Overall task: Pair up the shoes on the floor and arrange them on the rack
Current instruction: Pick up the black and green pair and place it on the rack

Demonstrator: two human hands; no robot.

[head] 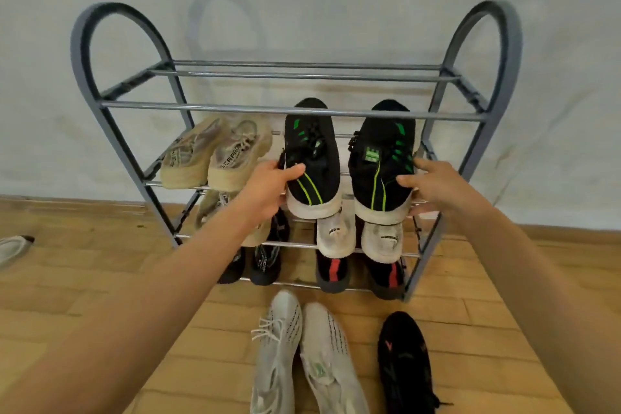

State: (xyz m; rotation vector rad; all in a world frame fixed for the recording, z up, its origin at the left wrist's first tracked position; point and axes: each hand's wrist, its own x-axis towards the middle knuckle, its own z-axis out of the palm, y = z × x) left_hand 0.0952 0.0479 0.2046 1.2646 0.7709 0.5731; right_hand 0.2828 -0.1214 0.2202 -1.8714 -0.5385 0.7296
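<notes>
left hand [268,186] grips left shoe [311,158], outer side | right hand [437,188] grips right shoe [383,161] likewise (both on rack [127,104])

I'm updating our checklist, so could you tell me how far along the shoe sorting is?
Done: beige pair, white pair and dark pairs sit on the rack. In hand: left hand and right hand hold the black-and-green pair at the second shelf. Left: white floor pair, black shoe and a far-left shoe.

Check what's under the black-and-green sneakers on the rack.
White fabric sneakers sit on the shelf below; only their near ends show, the rest covered by the black-and-green knit sneakers.
</notes>
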